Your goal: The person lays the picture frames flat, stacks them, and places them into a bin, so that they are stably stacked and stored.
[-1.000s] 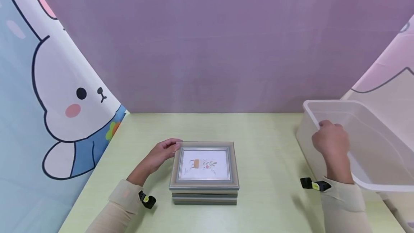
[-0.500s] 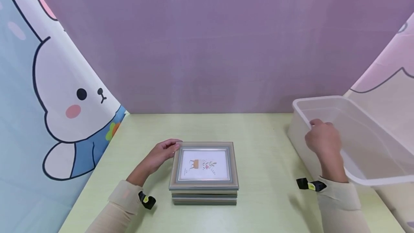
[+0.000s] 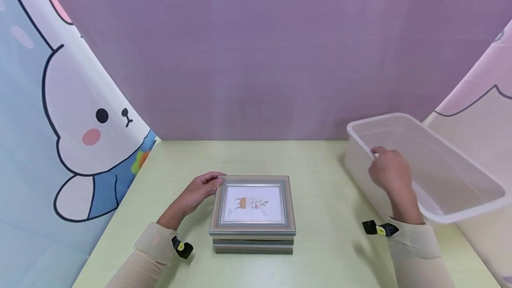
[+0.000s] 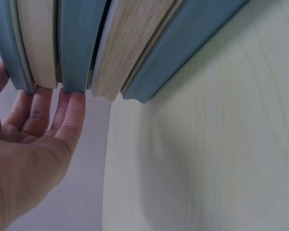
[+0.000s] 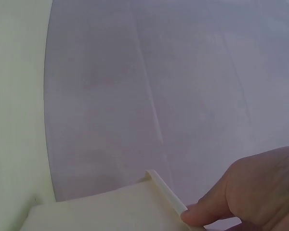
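A stack of several picture frames lies on the table; the top picture frame (image 3: 253, 226) holds a print of a plant in an orange pot. My left hand (image 3: 198, 193) touches the stack's far left corner. In the left wrist view, the fingers (image 4: 71, 120) rest lightly extended against the blue and wood-coloured frame edges (image 4: 79, 43). At the right, my right hand (image 3: 391, 170) grips the near-left rim of a white plastic bin (image 3: 362, 172), thumb (image 5: 195, 216) over the rim in the right wrist view. Nothing shows inside the bin.
The pale green table (image 3: 320, 217) meets a purple backdrop (image 3: 256, 57) at its far edge. A rabbit-printed cloth (image 3: 92, 168) hangs along the left, and a pink and white one (image 3: 476, 97) stands behind the bin at the right.
The bin has slid left and away toward the back with my right hand on its rim. My left hand and the stack of picture frames have stayed put.
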`<act>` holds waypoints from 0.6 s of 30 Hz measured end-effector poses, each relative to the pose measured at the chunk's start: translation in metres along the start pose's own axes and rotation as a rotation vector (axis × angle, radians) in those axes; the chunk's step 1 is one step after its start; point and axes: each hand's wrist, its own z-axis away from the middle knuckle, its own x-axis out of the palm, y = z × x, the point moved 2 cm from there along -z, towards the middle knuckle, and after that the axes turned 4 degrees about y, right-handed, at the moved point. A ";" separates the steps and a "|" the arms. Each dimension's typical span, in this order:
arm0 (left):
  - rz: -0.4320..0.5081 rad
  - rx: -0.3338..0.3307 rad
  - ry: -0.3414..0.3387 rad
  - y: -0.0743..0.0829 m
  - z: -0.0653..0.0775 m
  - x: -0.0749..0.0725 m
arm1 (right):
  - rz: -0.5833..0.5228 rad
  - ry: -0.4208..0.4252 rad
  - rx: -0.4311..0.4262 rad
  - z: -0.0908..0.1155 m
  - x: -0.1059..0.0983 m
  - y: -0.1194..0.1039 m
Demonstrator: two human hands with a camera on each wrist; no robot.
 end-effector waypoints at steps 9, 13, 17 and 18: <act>-0.009 -0.005 0.005 0.003 -0.002 0.001 | -0.026 -0.040 -0.042 -0.002 0.000 -0.006; -0.009 -0.003 0.007 0.003 -0.001 0.002 | -0.037 -0.060 -0.070 -0.003 0.001 -0.010; -0.013 0.001 0.007 0.004 -0.001 0.003 | -0.045 -0.076 -0.110 -0.005 0.000 -0.013; -0.012 -0.003 0.008 0.004 -0.001 0.003 | -0.045 -0.079 -0.122 -0.005 0.000 -0.014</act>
